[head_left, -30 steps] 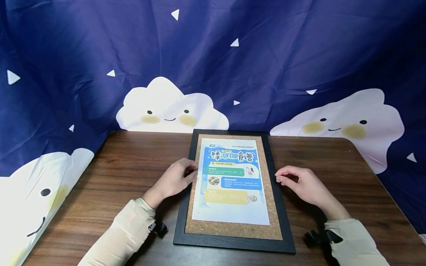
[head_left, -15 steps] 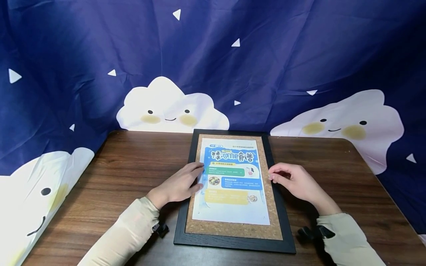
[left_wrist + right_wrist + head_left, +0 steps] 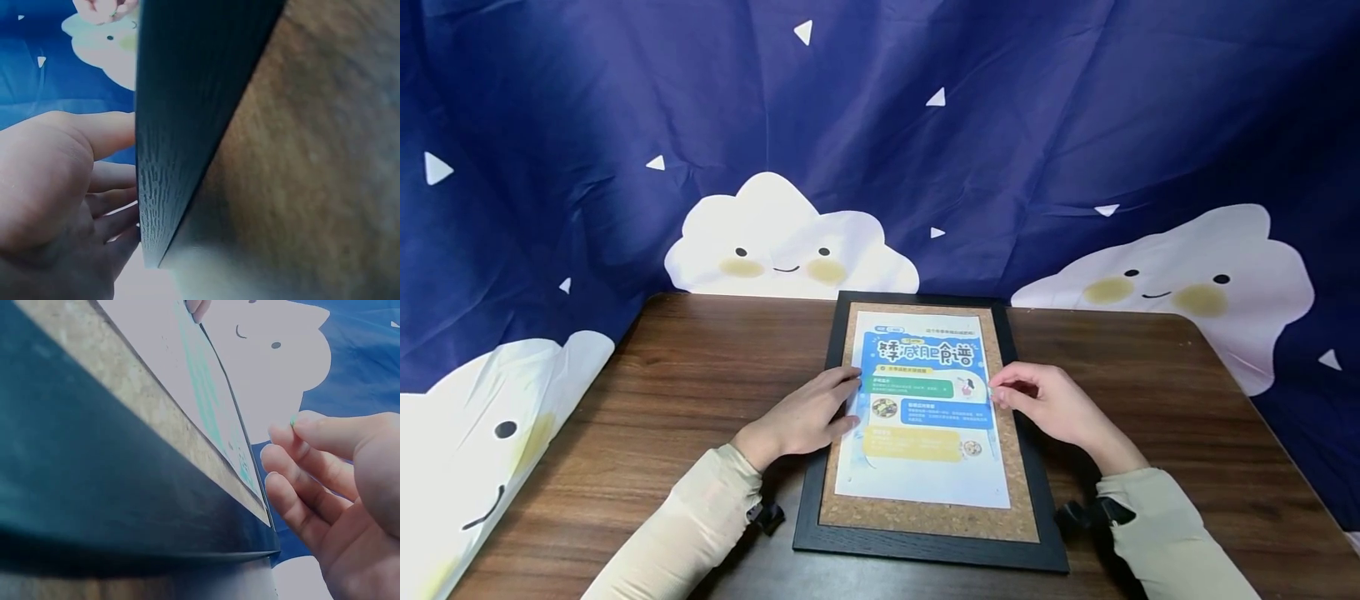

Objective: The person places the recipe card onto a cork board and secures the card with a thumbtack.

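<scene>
A printed sheet of paper (image 3: 925,483) with blue, green and yellow panels lies on a cork board (image 3: 925,518) in a black frame (image 3: 925,546). My left hand (image 3: 801,421) reaches over the frame's left side, its extended fingertips resting on the sheet's left edge. Above the sheet's right edge, my right hand (image 3: 1060,408) pinches a tiny green thing (image 3: 293,421) between thumb and forefinger. It is mostly hidden by the fingertips, and I cannot tell its kind. The other fingers of that hand are loosely bent in the right wrist view.
The framed board lies on a brown wooden table (image 3: 700,358), its far end at the table's back edge. Behind hangs a dark blue cloth (image 3: 880,125) printed with smiling clouds and white triangles. A small black device (image 3: 766,515) is strapped at each wrist.
My right hand has moved left from beside the frame to over the sheet's right edge, still pinching. My left hand has slid slightly right, and its fingers have straightened onto the sheet.
</scene>
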Demonstrator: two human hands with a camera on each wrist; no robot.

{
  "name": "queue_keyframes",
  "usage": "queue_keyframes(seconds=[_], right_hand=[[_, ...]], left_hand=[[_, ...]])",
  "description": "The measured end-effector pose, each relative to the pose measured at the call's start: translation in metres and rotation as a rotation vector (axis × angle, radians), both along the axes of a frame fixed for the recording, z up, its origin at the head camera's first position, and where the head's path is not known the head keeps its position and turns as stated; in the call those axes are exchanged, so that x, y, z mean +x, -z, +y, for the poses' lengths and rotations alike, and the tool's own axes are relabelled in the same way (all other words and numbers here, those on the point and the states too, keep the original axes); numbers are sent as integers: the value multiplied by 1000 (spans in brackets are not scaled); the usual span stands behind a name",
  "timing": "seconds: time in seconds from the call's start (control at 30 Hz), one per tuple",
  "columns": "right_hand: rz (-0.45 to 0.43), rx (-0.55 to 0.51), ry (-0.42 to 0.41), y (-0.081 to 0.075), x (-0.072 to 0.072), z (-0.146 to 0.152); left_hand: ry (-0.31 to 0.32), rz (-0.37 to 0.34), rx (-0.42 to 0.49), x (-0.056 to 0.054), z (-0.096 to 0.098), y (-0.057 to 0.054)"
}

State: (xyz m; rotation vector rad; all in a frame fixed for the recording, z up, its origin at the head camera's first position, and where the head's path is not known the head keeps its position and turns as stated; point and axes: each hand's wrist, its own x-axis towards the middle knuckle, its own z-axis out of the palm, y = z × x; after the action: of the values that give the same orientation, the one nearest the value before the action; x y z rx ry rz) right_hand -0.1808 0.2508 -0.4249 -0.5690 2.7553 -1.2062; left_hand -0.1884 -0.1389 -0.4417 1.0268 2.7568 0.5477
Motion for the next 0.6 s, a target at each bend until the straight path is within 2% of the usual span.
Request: queue_keyframes(seconds=[0.3,0.6], right_hand=[[-25,22,-13,-5,-12,-8],[-42,23,-17,-3,-20,-22]], left_hand=[[-6,-5,-1,-1,-1,-1],[-19,-12,5,-1,-1,0]])
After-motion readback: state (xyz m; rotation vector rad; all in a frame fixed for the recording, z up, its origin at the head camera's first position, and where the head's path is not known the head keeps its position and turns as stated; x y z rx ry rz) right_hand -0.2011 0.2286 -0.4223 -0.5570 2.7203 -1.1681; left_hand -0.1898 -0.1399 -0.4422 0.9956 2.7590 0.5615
